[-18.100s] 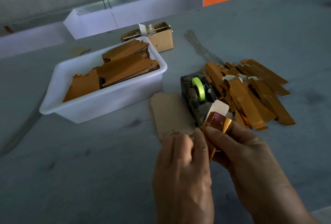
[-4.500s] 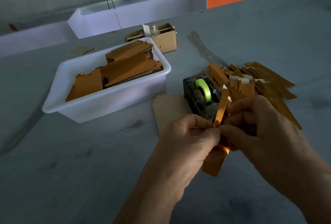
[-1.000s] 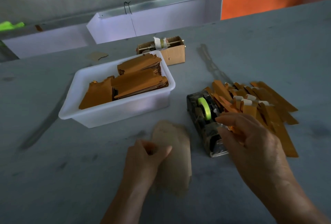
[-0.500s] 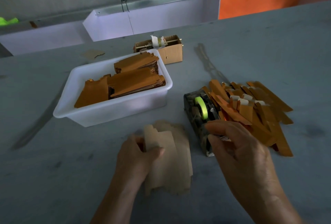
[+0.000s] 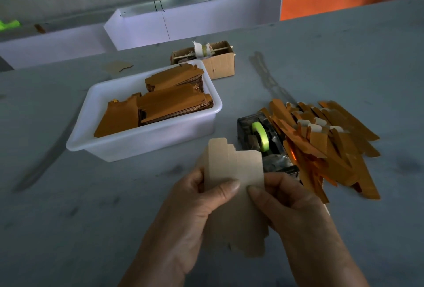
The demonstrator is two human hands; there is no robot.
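A: Head view: where is the card?
B: The card (image 5: pixel 234 167) is held above the surface (image 5: pixel 91 206), in front of the dispenser (image 5: pixel 259 135).
A: And the hands?
B: The left hand (image 5: pixel 190 213) pinches its left edge, thumb on the face. The right hand (image 5: pixel 291 208) pinches its right edge.

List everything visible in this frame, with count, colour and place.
blank: one, pale tan, held up near centre
loose blanks: count unclear, tan, on table beneath the hands
tub: one, white, left of centre
stacks: about three, orange-brown, in tub
dispenser: one, dark with green roll, right of tub
folded pieces: many, gold-orange, piled right of dispenser
box: one, brown cardboard, behind tub
troughs: two, white, far edge
scrap: one, tan, left of box
table: one, grey
left hand: pinches blank's left side
right hand: pinches blank's right side
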